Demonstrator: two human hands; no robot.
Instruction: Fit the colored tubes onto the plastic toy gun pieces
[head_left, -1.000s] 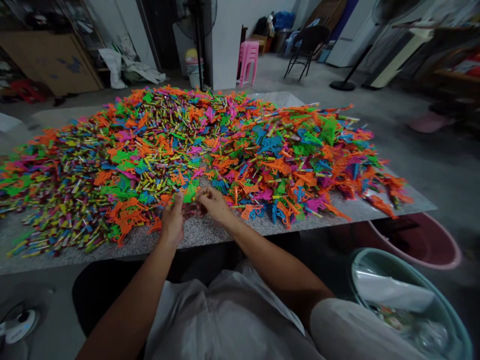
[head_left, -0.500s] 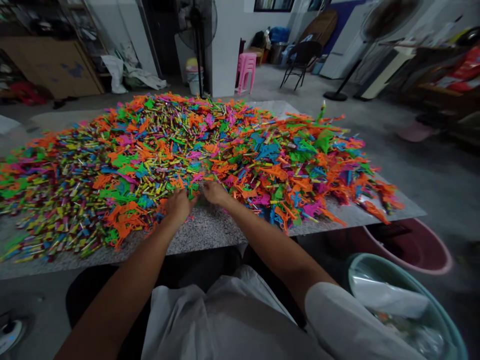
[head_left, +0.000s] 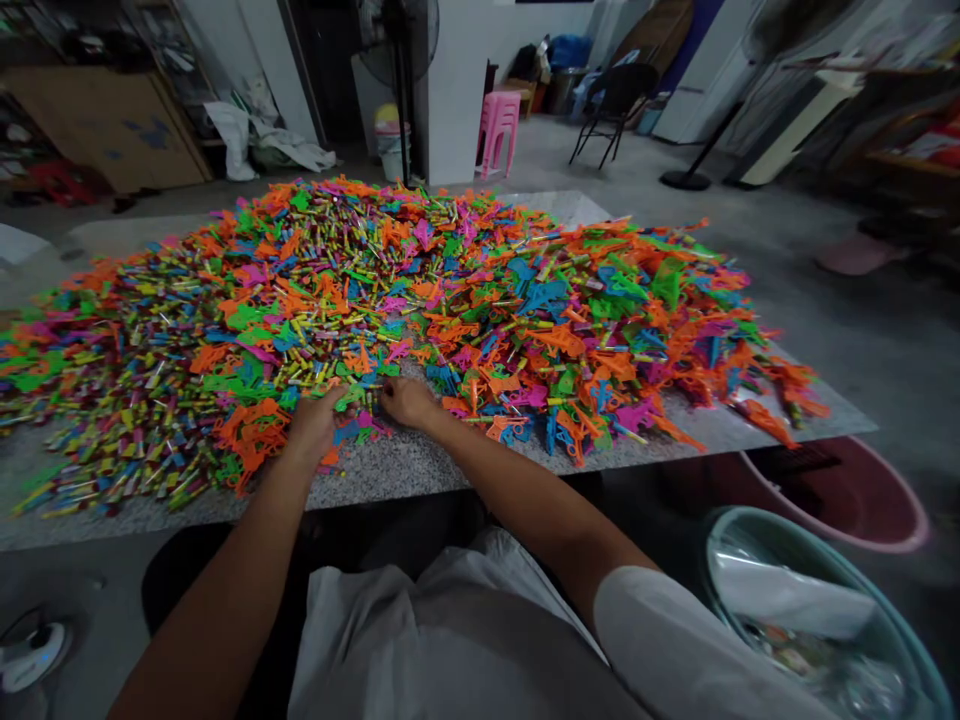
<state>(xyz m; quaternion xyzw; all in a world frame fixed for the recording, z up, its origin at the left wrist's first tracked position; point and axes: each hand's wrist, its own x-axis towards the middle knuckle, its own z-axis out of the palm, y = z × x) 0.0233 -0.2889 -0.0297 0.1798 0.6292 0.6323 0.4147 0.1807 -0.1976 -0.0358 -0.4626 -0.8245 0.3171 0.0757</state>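
Observation:
A wide heap of small plastic parts in orange, green, blue, pink and yellow covers a speckled stone table. Both my hands rest at the heap's near edge. My left hand lies knuckles up, fingers curled into the pieces beside a green part. My right hand is just to the right of it, fingers bent and pinched together at the edge of the heap. What either hand grips is hidden by the fingers. My white shirt fills the bottom of the view.
A teal basin lined with a clear bag stands at my lower right, a pink basin behind it. Beyond the table are a fan stand, a pink stool and a black chair. A white device lies on the floor lower left.
Both hands have shifted left along the heap's near edge and lowered onto the pieces; a second ago they were together, raised slightly off the table.

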